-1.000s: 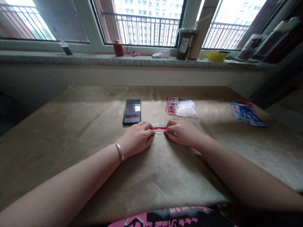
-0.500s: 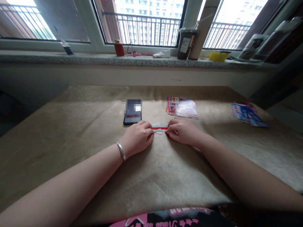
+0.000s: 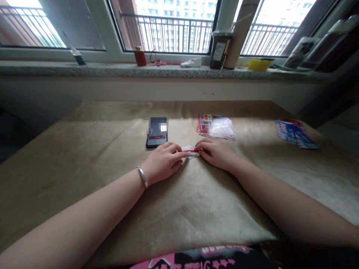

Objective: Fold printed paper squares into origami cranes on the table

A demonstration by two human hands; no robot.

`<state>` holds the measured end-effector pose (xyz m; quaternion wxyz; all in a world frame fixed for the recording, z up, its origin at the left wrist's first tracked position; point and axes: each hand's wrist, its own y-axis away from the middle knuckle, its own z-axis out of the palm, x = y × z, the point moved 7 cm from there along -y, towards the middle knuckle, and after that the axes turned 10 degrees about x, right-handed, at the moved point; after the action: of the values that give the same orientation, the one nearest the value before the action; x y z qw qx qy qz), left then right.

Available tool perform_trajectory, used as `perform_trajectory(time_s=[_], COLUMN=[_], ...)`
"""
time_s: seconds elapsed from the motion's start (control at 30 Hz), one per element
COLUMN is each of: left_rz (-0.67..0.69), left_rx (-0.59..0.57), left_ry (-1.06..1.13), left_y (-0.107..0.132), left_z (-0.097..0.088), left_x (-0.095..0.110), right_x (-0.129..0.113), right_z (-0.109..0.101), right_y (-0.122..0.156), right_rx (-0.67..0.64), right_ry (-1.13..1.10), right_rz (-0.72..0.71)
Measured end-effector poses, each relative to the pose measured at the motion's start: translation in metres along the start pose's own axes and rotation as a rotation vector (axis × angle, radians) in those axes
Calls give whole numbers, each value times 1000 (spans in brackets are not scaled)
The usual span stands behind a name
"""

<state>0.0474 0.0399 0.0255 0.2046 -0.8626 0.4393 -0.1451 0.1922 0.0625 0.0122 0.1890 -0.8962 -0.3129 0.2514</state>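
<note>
A small folded paper (image 3: 192, 154), white with a red band across it, lies on the table between my two hands. My left hand (image 3: 165, 160), with a silver bangle at the wrist, holds its left end. The left index finger reaches along the red band, while the thumb stays near the lower edge. On the other side, my right hand (image 3: 215, 152) pinches the right end between thumb and fingers. Both hands partly cover the paper's ends.
A phone (image 3: 157, 132) lies just beyond my left hand. Past my right hand is a stack of glossy printed sheets (image 3: 215, 127); more blue leaflets (image 3: 296, 134) lie far right. The windowsill (image 3: 174, 73) holds a red container (image 3: 140, 56) and a dark jar (image 3: 220, 51).
My left index finger has stretched out to the right over the red band. My right fingers have shifted slightly on the paper's right end.
</note>
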Motion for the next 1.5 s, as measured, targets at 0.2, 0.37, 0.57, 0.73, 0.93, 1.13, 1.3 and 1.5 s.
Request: perform_trajectory(time_s=[0.2,0.37,0.57,0.73,0.93,1.13,1.3,1.5], left_rz=[1,-52,-47,-44,-49,-58,-30,32], left_rx=[-17,-49,-61,-50,-58,-104,-113,-19], left_ry=[-37,-1,30,61,90,133,149,158], left_y=[1,1,0,1,0,0,0,-1], left_z=[1,4,4,3,5,3,3,4], left_x=[6,-1,0,1,-1,0,2,4], right_x=[-4,-15,-40,-34,-28,-27,-33,-36], right_z=[-5,-4,1,0,2,1,1,1], right_y=[-1,-1,4,2,2,0,1,2], right_rx=[31,-4,-102,-33,-28,-3,6,2], right_ry=[66,-47,-80,35,69,89,88,59], right_rz=[24,-57,-212,-185,-289,-290,-314,-292])
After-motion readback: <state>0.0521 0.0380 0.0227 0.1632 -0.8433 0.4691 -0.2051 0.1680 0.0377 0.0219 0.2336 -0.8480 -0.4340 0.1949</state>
